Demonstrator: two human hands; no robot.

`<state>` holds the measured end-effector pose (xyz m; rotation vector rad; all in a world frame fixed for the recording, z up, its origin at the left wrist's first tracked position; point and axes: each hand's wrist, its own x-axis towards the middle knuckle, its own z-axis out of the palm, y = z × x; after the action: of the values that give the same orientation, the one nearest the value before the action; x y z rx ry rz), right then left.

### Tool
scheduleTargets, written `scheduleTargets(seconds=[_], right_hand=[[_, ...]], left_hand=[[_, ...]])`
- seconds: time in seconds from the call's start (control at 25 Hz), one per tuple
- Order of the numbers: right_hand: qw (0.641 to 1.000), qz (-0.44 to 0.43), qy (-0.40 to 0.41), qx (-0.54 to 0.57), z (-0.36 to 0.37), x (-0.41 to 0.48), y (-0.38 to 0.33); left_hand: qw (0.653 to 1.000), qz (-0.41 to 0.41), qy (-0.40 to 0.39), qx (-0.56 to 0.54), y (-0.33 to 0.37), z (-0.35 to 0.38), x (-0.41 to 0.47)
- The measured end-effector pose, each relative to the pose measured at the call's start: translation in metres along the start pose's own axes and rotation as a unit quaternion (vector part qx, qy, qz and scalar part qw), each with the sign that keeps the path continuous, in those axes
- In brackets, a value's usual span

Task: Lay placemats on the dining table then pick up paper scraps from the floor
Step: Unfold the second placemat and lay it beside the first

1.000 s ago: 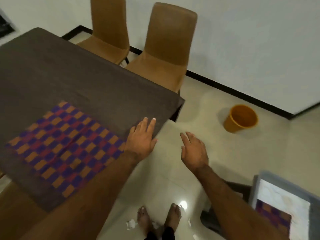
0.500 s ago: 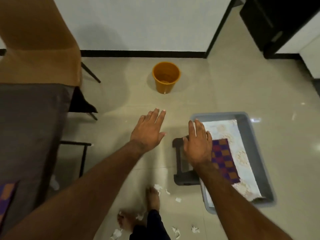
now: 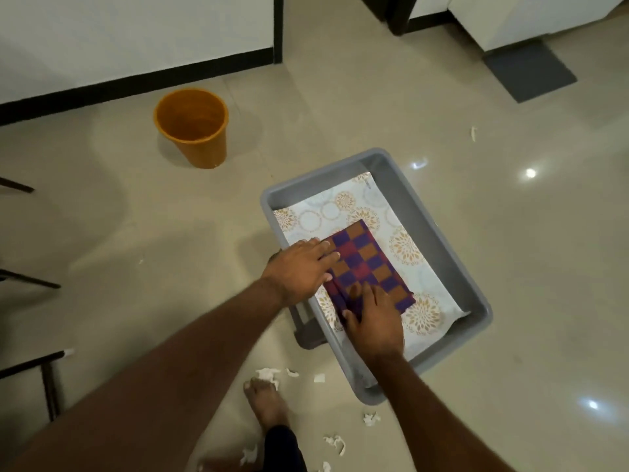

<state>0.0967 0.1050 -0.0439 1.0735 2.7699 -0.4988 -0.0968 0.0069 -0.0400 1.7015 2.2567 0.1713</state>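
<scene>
The person leans over a grey tub (image 3: 442, 229) that sits on the floor with one end on a low dark stool (image 3: 308, 332). In the tub lies a pale floral mat (image 3: 340, 207), and on top of it a folded checked placemat (image 3: 369, 264) in purple, red and orange.

Both hands are down on that placemat. The left hand (image 3: 299, 269) reaches in over the tub's left wall, its fingers straight and close together, laid flat across the placemat's left edge. The right hand (image 3: 374, 323) rests on the near end, fingers straight and slightly spread on the cloth, the thumb (image 3: 348, 315) lying by the near left corner. Neither hand pinches the cloth as far as I can see. Whether the thumb has got under the edge I cannot tell.

Paper scraps lie on the floor near the person's bare foot (image 3: 267, 401): one clump (image 3: 269, 374) touching the toes, another (image 3: 371, 419) by the tub's near corner, a curled piece (image 3: 336, 444) closer in. One more scrap (image 3: 473, 132) lies well apart, off to the far right.

An orange bucket (image 3: 192, 127) stands upright near the wall, well left of the tub. A dark doormat (image 3: 531, 73) lies by the far doorway, and dark chair legs (image 3: 47, 379) show at the left edge.
</scene>
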Motion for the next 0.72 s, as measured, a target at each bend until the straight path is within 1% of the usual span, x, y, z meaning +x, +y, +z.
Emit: scheduleTargets(seconds=[0.08,0.16,0.28,0.48,0.6,0.72], right_hand=[[1.0,0.019,-0.018,-0.002,0.011,-0.001,0.01],[0.999,0.025,-0.028,-0.007,0.02,-0.002,0.015],[0.999,0.022,-0.019,-0.017,0.02,-0.001,0.015],[0.999,0.007,0.029,-0.036,-0.003,0.001,0.007],[0.997,-0.011,0.057,-0.05,-0.026,0.005,0.01],[0.993,-0.015,0.09,-0.07,-0.059,0.015,0.004]], left_hand=[[0.998,0.016,-0.052,0.012,0.003,0.011,0.022],[0.995,0.013,-0.089,0.035,0.005,0.017,0.036],[0.993,-0.006,-0.1,0.057,0.01,0.019,0.051],[0.991,-0.022,-0.085,0.106,0.015,0.019,0.055],[0.995,-0.006,-0.034,0.099,0.013,0.0,0.047],[0.997,0.025,0.024,0.064,0.008,-0.048,0.032]])
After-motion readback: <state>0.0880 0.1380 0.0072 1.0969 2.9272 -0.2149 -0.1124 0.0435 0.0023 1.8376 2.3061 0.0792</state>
